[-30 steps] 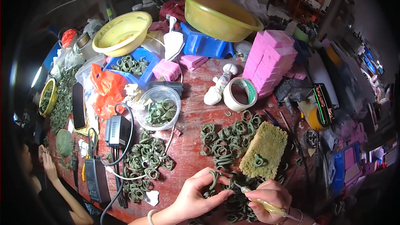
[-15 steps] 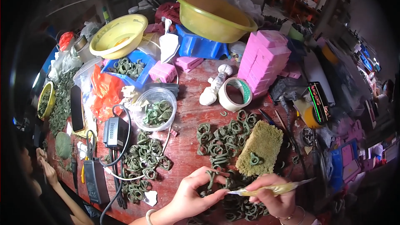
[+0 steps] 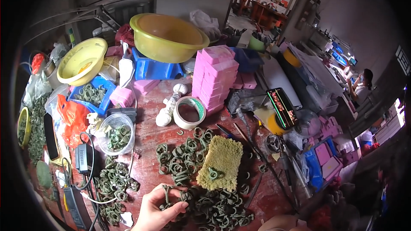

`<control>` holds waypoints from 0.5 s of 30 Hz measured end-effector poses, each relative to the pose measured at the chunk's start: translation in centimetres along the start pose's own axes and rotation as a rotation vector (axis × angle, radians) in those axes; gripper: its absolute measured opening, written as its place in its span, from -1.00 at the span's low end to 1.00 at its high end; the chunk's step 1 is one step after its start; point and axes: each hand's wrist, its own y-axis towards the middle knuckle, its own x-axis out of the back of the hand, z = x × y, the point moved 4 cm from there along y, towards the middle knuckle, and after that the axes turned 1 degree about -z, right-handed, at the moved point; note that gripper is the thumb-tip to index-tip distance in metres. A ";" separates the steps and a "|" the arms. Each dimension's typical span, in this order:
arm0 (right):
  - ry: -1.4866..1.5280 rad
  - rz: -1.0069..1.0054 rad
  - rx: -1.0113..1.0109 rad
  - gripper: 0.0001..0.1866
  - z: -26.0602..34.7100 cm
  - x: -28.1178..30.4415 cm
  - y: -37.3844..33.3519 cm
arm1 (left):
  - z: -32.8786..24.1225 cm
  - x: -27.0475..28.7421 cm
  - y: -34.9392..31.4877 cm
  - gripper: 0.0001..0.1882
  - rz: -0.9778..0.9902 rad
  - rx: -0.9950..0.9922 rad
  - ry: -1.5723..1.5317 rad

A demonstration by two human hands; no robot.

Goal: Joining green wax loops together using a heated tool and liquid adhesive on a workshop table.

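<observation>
My left hand (image 3: 160, 209) is closed, with a dark green ring (image 3: 167, 193) pinched between thumb and fingers. Another green ring shows by its fingertips, over a heap of similar rings (image 3: 222, 208). At the lower edge, a blurred skin-coloured shape (image 3: 278, 223) looks like part of my right hand or arm; its fingers are hidden. A coarse yellowish sponge-like block (image 3: 220, 162) lies beyond the heap, bearing one green ring (image 3: 214, 173). More rings (image 3: 182, 158) lie loose to its left.
A tape roll (image 3: 189, 112) stands before stacked pink blocks (image 3: 214, 77). To the left are a clear tub (image 3: 115, 134) of green pieces and black power adapters with cables (image 3: 84, 158). A lit phone (image 3: 281, 108) leans at right. Yellow basins (image 3: 169, 38) sit behind; another person (image 3: 363, 86) is far right.
The view has swung right, so the table things appear farther left. My right hand has moved away from the left toward the lower edge; its slim yellowish pointed tool is no longer visible.
</observation>
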 end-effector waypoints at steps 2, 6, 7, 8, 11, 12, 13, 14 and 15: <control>-0.045 -0.011 -0.017 -0.54 0.0 0.6 -0.1 | -0.2 0.0 -0.1 -0.81 -0.013 0.016 0.012; -0.125 -0.039 -0.060 -0.54 0.0 2.4 0.0 | -0.2 0.0 -0.1 -0.82 -0.047 0.096 -0.143; -0.145 -0.046 -0.071 -0.54 0.0 2.9 0.0 | -0.1 0.1 -0.1 -0.82 -0.051 0.099 -0.142; -0.163 -0.050 -0.081 -0.54 -0.1 3.3 0.0 | 0.0 0.3 0.0 -0.83 -0.054 0.116 -0.177; -0.217 -0.059 -0.112 -0.54 -0.4 4.6 0.1 | 0.2 0.5 0.0 -0.83 -0.076 0.144 -0.230; -0.235 -0.061 -0.121 -0.54 -0.5 5.0 0.1 | 0.5 0.6 0.1 -0.84 -0.049 0.131 -0.248; -0.254 -0.064 -0.131 -0.53 -0.6 5.4 0.1 | 0.7 0.6 0.1 -0.84 -0.021 0.118 -0.267; -0.275 -0.069 -0.143 -0.53 -0.6 5.7 0.0 | 0.5 0.5 0.1 -0.84 -0.024 0.116 -0.267; -0.296 -0.074 -0.154 -0.53 -0.7 6.1 -0.1 | 0.5 0.6 0.1 -0.84 -0.028 0.118 -0.267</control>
